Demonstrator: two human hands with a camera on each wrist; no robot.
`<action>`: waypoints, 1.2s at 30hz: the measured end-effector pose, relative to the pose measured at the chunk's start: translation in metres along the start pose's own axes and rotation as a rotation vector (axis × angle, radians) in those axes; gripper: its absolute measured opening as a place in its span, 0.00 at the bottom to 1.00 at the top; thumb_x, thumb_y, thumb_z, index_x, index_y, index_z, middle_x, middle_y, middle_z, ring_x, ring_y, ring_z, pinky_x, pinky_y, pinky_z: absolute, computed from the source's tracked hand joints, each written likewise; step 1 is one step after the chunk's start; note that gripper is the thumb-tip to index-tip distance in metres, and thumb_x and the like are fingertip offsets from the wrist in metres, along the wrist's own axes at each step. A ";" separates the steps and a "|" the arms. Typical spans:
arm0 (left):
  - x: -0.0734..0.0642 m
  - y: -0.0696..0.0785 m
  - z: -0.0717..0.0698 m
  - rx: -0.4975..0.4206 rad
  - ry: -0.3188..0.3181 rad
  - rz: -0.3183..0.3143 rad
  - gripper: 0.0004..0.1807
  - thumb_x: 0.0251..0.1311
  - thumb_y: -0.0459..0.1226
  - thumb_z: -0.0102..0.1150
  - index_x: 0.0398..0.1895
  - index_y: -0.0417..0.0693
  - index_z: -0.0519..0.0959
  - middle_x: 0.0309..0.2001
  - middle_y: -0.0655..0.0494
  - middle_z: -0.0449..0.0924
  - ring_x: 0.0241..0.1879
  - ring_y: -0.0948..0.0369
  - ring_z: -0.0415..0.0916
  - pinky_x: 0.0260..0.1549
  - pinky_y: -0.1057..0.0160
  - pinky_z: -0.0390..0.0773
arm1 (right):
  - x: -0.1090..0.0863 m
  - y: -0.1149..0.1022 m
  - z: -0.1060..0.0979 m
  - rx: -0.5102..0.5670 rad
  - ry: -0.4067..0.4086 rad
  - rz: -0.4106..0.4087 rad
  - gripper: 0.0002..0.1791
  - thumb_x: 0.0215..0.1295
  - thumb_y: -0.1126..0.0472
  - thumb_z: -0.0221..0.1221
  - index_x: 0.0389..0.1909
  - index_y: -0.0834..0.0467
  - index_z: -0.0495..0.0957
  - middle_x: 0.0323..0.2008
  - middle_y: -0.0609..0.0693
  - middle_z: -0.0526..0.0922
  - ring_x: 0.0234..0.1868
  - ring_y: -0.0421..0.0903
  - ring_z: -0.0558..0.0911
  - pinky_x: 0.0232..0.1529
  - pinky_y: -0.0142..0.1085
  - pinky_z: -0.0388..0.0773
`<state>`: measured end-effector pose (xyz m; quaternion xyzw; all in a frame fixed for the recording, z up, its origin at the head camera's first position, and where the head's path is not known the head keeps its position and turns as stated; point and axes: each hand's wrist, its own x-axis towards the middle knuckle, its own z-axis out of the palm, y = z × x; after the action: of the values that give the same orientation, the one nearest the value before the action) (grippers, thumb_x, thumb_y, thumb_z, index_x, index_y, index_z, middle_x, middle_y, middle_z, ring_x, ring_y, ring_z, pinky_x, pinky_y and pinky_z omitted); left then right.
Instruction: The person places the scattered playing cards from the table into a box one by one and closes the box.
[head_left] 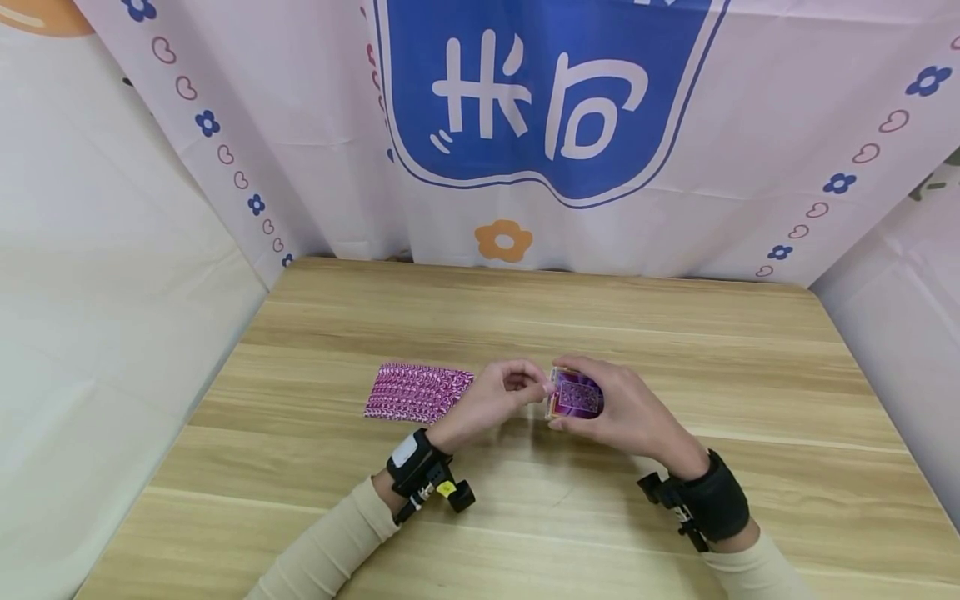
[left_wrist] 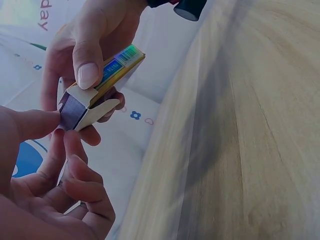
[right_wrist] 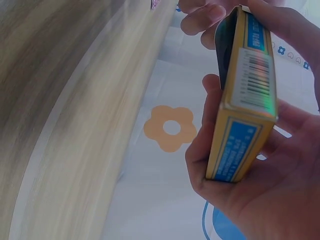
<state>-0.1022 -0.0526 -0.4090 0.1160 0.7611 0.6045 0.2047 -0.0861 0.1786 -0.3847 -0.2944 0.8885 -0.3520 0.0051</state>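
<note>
My right hand [head_left: 564, 398] grips a gold and blue card box [head_left: 577, 396] just above the wooden table [head_left: 525, 317], near its middle. The box's end flap [left_wrist: 95, 111] stands open and a purple deck [left_wrist: 72, 111] shows in the mouth. My left hand [head_left: 542, 388] pinches the end of that deck between thumb [left_wrist: 35, 124] and forefinger. In the right wrist view the box [right_wrist: 247, 75] lies edge-on in the right hand [right_wrist: 250, 105], barcode showing, with left fingers [right_wrist: 202, 17] at its far end. A spread of purple-backed cards [head_left: 418, 392] lies to the left.
White printed cloth [head_left: 540, 108] with a blue emblem hangs behind the table, and plain cloth walls [head_left: 90, 333] stand on both sides. Black wrist cameras [head_left: 423, 477] sit on both forearms. Bare tabletop stretches behind and in front of the hands.
</note>
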 end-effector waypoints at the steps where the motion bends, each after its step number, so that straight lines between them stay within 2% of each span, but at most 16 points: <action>1: 0.000 0.000 -0.001 0.001 -0.008 -0.002 0.08 0.71 0.43 0.65 0.47 0.51 0.83 0.49 0.54 0.85 0.50 0.56 0.82 0.57 0.50 0.79 | 0.000 0.000 0.000 0.001 -0.001 0.002 0.44 0.55 0.50 0.79 0.71 0.58 0.74 0.65 0.60 0.83 0.52 0.50 0.88 0.45 0.32 0.86; 5: 0.001 0.002 -0.011 0.123 -0.077 0.040 0.11 0.73 0.46 0.62 0.51 0.54 0.82 0.52 0.54 0.85 0.52 0.59 0.81 0.57 0.53 0.80 | -0.001 0.000 -0.002 0.007 -0.002 0.017 0.44 0.55 0.49 0.80 0.71 0.58 0.74 0.63 0.60 0.84 0.49 0.48 0.88 0.43 0.31 0.86; 8: 0.002 0.005 -0.028 0.265 -0.128 0.105 0.13 0.74 0.49 0.60 0.54 0.54 0.82 0.52 0.56 0.85 0.52 0.60 0.80 0.55 0.56 0.81 | -0.001 0.000 -0.004 0.007 0.006 0.035 0.44 0.54 0.50 0.80 0.71 0.57 0.74 0.60 0.59 0.85 0.46 0.46 0.87 0.41 0.31 0.85; 11: 0.004 0.006 -0.050 0.374 -0.129 0.139 0.16 0.73 0.48 0.62 0.55 0.49 0.81 0.49 0.55 0.84 0.48 0.60 0.79 0.50 0.59 0.82 | -0.001 0.000 -0.005 -0.001 0.012 0.046 0.45 0.54 0.50 0.80 0.71 0.56 0.74 0.59 0.58 0.86 0.45 0.45 0.86 0.42 0.32 0.85; 16: 0.002 0.001 -0.085 0.546 -0.092 0.078 0.23 0.67 0.44 0.71 0.58 0.41 0.79 0.49 0.47 0.83 0.48 0.55 0.81 0.49 0.57 0.84 | -0.001 0.001 -0.004 -0.002 0.005 0.042 0.44 0.54 0.50 0.80 0.72 0.56 0.74 0.61 0.58 0.85 0.48 0.47 0.87 0.45 0.36 0.86; 19: 0.001 -0.004 -0.100 0.668 -0.070 0.039 0.28 0.60 0.44 0.77 0.59 0.41 0.79 0.54 0.45 0.82 0.54 0.51 0.79 0.55 0.53 0.83 | -0.001 0.001 -0.004 0.001 0.003 0.041 0.44 0.55 0.50 0.80 0.72 0.55 0.74 0.62 0.57 0.85 0.49 0.47 0.87 0.46 0.37 0.87; 21: 0.001 -0.007 -0.107 0.745 -0.060 0.013 0.30 0.56 0.46 0.80 0.58 0.43 0.80 0.56 0.44 0.79 0.57 0.50 0.76 0.56 0.51 0.82 | -0.001 0.002 -0.003 0.000 0.002 0.038 0.44 0.54 0.50 0.80 0.71 0.55 0.74 0.62 0.57 0.85 0.50 0.47 0.87 0.47 0.37 0.87; 25: 0.002 -0.014 -0.112 0.857 -0.072 -0.065 0.37 0.45 0.55 0.84 0.56 0.52 0.80 0.57 0.44 0.72 0.58 0.49 0.68 0.53 0.48 0.80 | -0.001 0.002 -0.003 0.000 0.001 0.034 0.43 0.54 0.50 0.80 0.71 0.55 0.75 0.62 0.57 0.84 0.51 0.48 0.87 0.47 0.38 0.87; 28: 0.002 -0.018 -0.111 0.892 -0.095 -0.127 0.41 0.39 0.58 0.86 0.56 0.58 0.77 0.58 0.45 0.69 0.61 0.47 0.63 0.53 0.45 0.79 | -0.002 0.001 -0.003 0.000 -0.001 0.036 0.43 0.54 0.50 0.80 0.70 0.55 0.75 0.63 0.58 0.84 0.51 0.48 0.87 0.47 0.38 0.87; 32: 0.003 -0.023 -0.107 0.898 -0.108 -0.148 0.43 0.36 0.59 0.86 0.58 0.62 0.75 0.61 0.44 0.68 0.65 0.44 0.59 0.56 0.39 0.78 | -0.001 0.002 -0.003 0.001 -0.008 0.038 0.43 0.54 0.50 0.80 0.71 0.55 0.74 0.63 0.57 0.84 0.51 0.48 0.87 0.48 0.38 0.87; 36: 0.004 -0.025 -0.102 0.897 -0.107 -0.134 0.43 0.37 0.58 0.86 0.58 0.62 0.76 0.61 0.45 0.68 0.66 0.43 0.57 0.59 0.38 0.77 | -0.001 0.002 -0.003 -0.001 -0.015 0.035 0.44 0.55 0.50 0.80 0.71 0.56 0.74 0.63 0.57 0.84 0.52 0.48 0.87 0.48 0.39 0.87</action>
<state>-0.1506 -0.1462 -0.4152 0.1750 0.9418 0.1937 0.2117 -0.0867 0.1817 -0.3838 -0.2813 0.8936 -0.3493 0.0178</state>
